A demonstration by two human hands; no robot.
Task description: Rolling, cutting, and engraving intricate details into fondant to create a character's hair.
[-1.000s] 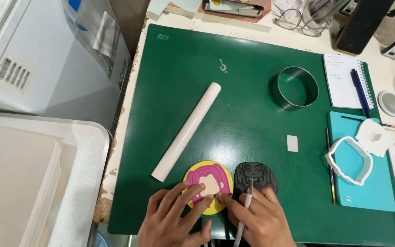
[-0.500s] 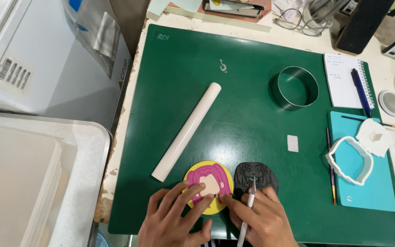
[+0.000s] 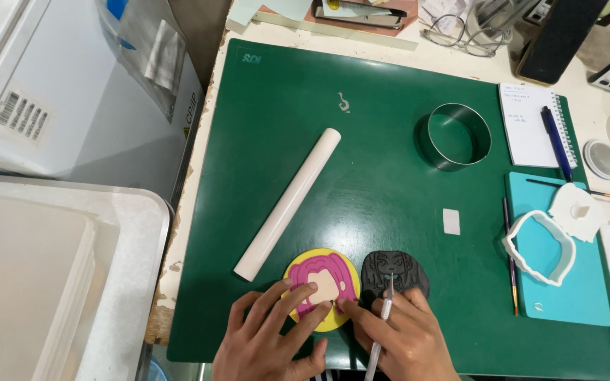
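The right hand (image 3: 405, 337) is closed loosely around a thin white modelling tool (image 3: 381, 326), its tip resting on a black embossed disc (image 3: 394, 276) just right of the yellow disc (image 3: 321, 288); its forefinger reaches across to the yellow disc's lower edge. The left hand (image 3: 268, 343) holds nothing, fingers spread and pressing flat on that yellow disc, which carries a pink-haired face and lies at the near edge of the green cutting mat (image 3: 390, 113); a white rolling pin (image 3: 288, 202) lies diagonally just beyond the yellow disc; a round metal cutter ring (image 3: 459, 136) stands well beyond it to the right; a teal board (image 3: 587, 296) with a white cutter (image 3: 538, 248) lies far right of it.
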